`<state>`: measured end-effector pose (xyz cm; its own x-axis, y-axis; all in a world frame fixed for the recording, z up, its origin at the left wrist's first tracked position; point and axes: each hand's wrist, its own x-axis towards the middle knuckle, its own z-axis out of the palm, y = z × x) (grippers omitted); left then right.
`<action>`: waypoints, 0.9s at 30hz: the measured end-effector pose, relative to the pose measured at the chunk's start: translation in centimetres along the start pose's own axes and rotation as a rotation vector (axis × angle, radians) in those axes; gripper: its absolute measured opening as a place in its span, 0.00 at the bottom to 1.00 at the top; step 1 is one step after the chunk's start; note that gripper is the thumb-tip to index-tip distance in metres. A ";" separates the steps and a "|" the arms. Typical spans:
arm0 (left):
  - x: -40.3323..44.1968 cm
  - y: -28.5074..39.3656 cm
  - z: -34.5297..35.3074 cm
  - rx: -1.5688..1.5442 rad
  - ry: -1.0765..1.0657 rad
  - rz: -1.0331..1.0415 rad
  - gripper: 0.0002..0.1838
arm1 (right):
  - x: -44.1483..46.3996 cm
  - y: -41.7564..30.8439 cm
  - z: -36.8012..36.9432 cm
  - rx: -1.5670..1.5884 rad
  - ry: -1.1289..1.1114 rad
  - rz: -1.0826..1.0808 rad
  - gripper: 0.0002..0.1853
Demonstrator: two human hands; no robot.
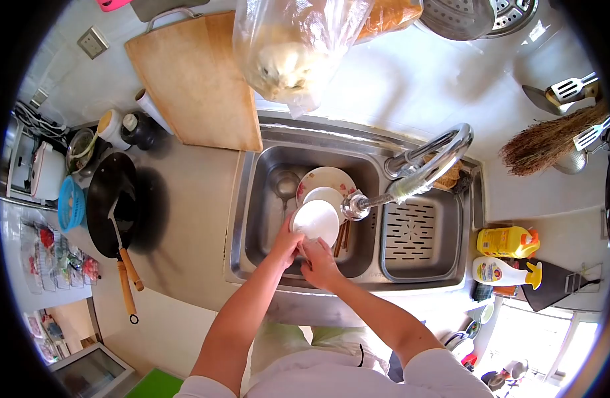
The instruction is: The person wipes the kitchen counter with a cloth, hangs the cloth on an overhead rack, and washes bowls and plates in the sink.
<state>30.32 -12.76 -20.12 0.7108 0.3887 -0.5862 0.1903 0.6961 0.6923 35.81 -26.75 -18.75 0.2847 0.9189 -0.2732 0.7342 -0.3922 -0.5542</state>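
Over the left basin of the sink, a white bowl (316, 222) is tilted with its round face toward me. My left hand (288, 241) grips it at the lower left of the rim. At its bottom edge my right hand (320, 265) is closed, with its fingers on the rim; a small whitish patch by these fingers is too unclear to name. Behind the bowl lie another white bowl (326, 194) and a flower-patterned plate (323, 176). A ladle (285, 187) rests at the basin's left, and brown chopsticks (345, 237) show partly at the right.
A faucet (444, 158) reaches over the basin, its head (355, 206) close to the bowl. The right basin holds a slotted drain tray (416, 229). A cutting board (192, 79) leans behind; a wok (109, 199) stands left. Yellow (504, 243) and white bottles (500, 272) are right.
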 end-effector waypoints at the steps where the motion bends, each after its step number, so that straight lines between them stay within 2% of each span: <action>1: -0.2 0.4 -0.2 -0.010 -0.006 -0.075 0.41 | 0.0 0.5 1.2 0.117 0.179 -0.071 0.34; 2: -0.6 0.8 -0.4 -0.016 -0.010 -0.155 0.41 | 0.0 2.3 1.5 0.126 0.178 -0.069 0.34; 4: -0.5 1.3 -1.1 -0.011 -0.064 -0.151 0.40 | 0.3 6.7 -0.4 -0.500 0.189 -0.420 0.31; 6: 0.1 1.3 -1.4 -0.071 -0.093 -0.138 0.37 | 0.4 6.0 -1.6 -0.489 0.183 -0.456 0.30; 7: 0.1 1.2 -1.3 -0.167 -0.146 -0.056 0.37 | 0.3 3.8 -1.7 -0.377 0.250 -0.330 0.28; 8: 0.2 0.5 -0.9 -0.167 -0.153 -0.057 0.37 | 0.7 2.0 -1.4 -0.272 0.319 -0.206 0.27; 9: 0.3 -0.5 -0.3 -0.190 -0.080 -0.058 0.37 | 0.8 0.4 0.0 0.010 0.458 -0.130 0.24; 10: 0.0 -0.7 0.4 -0.215 -0.003 -0.059 0.37 | 1.0 -0.6 1.1 0.143 0.465 -0.013 0.24; 12: -0.2 -0.2 -0.4 -0.145 -0.004 -0.049 0.38 | 0.9 1.2 0.9 0.023 0.424 -0.220 0.24; 13: -0.1 0.5 -1.4 -0.058 -0.078 -0.062 0.38 | 0.8 2.9 0.0 0.028 0.429 -0.221 0.24; 15: -0.8 1.3 -1.9 0.029 -0.160 -0.130 0.40 | 0.5 5.2 -2.6 -0.414 0.263 -0.503 0.24; 16: -0.7 0.8 -1.9 0.028 -0.157 -0.130 0.40 | 0.6 4.3 -2.7 -0.411 0.262 -0.506 0.24; 18: 0.2 -0.7 -0.4 -0.264 -0.064 0.036 0.41 | 0.8 1.5 -2.4 -0.360 0.213 -0.186 0.24; 19: -1.5 1.0 2.2 -0.284 0.027 0.016 0.41 | 1.1 1.3 -0.1 -0.093 0.361 -0.160 0.26; 20: -1.3 1.1 2.1 -0.290 0.026 0.017 0.41 | 1.2 2.6 1.2 -0.098 0.357 -0.161 0.26; 22: -1.3 1.3 0.7 -0.088 -0.047 -0.057 0.42 | 1.2 2.2 0.5 -0.054 0.322 -0.251 0.26; 23: -0.2 0.5 -1.0 -0.167 -0.152 -0.009 0.43 | 0.9 2.9 -1.7 -0.400 0.134 -0.309 0.26; 24: -0.2 1.0 -2.4 0.036 -0.187 -0.062 0.42 | 0.9 5.7 -2.3 -0.504 0.163 -0.443 0.27; 26: -0.9 1.2 -1.9 0.012 -0.136 -0.100 0.40 | 1.2 7.6 -2.8 -0.620 0.225 -0.559 0.27; 27: -1.5 1.3 -0.9 0.011 -0.135 -0.105 0.40 | 1.0 6.1 -2.8 -0.617 0.222 -0.557 0.27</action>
<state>28.90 -11.89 -18.73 0.7712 0.2292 -0.5939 0.2752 0.7212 0.6357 42.32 -28.09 -20.26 -0.1494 0.9829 0.1077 0.9882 0.1521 -0.0173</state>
